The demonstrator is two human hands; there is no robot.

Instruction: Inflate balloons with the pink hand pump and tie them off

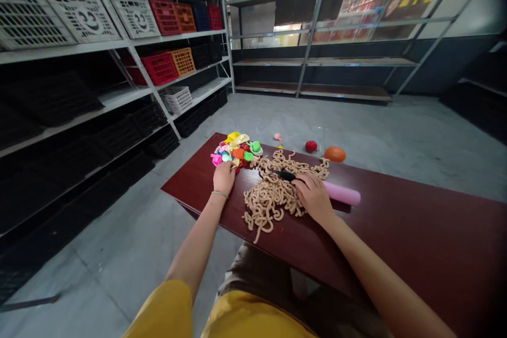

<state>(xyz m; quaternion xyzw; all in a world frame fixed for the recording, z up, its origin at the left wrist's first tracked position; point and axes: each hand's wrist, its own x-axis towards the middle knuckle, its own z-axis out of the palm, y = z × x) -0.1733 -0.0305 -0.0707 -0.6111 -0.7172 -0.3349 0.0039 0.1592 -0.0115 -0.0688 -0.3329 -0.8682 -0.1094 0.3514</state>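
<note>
My right hand (312, 196) sits on a heap of tan, noodle-like clay strands (263, 198) and is shut on a black plastic cutter (283, 174), whose far end points left across the strands. My left hand (224, 178) has curled fingers at the near edge of a pile of colourful soft clay or balloon pieces (235, 151), touching that pile. A pink rolling pin (340, 193) lies just beyond my right hand. The strands hide part of the dark red wooden table (396, 232) under them.
A red ball (311, 146) and an orange ball (335, 154) lie near the table's far edge, with a small pink piece (277, 137) on the floor beyond. Metal shelves (119, 42) holding plastic crates stand to the left, and low shelving (312, 63) stands ahead.
</note>
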